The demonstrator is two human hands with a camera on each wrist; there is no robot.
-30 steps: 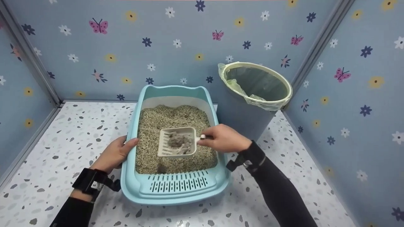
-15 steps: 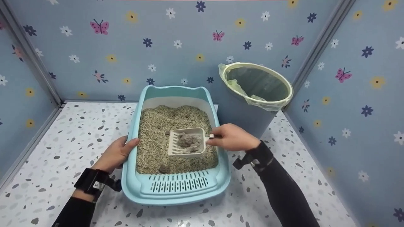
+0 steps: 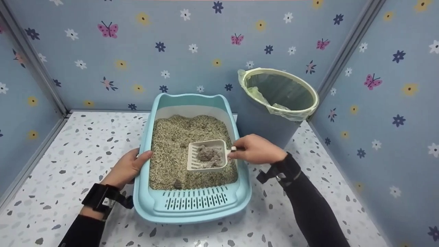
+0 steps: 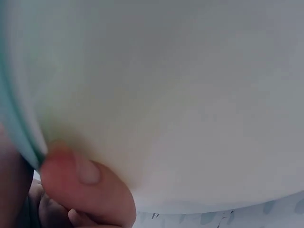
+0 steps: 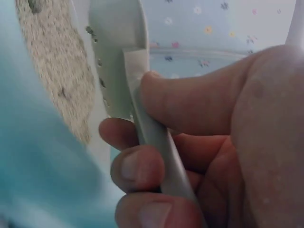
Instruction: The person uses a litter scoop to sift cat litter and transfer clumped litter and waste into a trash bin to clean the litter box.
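Note:
A light-blue litter box (image 3: 195, 216) stands on the speckled surface, filled with tan litter (image 3: 168, 151). My left hand (image 3: 125, 168) grips its left rim, thumb over the edge; in the left wrist view fingers press against the pale outer wall (image 4: 190, 118). My right hand (image 3: 257, 150) holds a white slotted litter scoop (image 3: 224, 154) by its handle, over the right half of the litter. Greyish-brown clumps (image 3: 208, 154) lie in the scoop. The right wrist view shows the thumb and curled fingers round the scoop's handle (image 5: 164, 147).
A grey trash bin (image 3: 267, 127) with a pale green liner (image 3: 298, 115) over its rim stands behind and right of the box. Flowered panels (image 3: 192, 34) enclose the back and sides. A dark clump (image 3: 177, 184) lies at the litter's front edge.
My right hand has moved the loaded scoop to the right, from the middle of the litter towards the box's right wall. The left hand keeps its grip on the rim.

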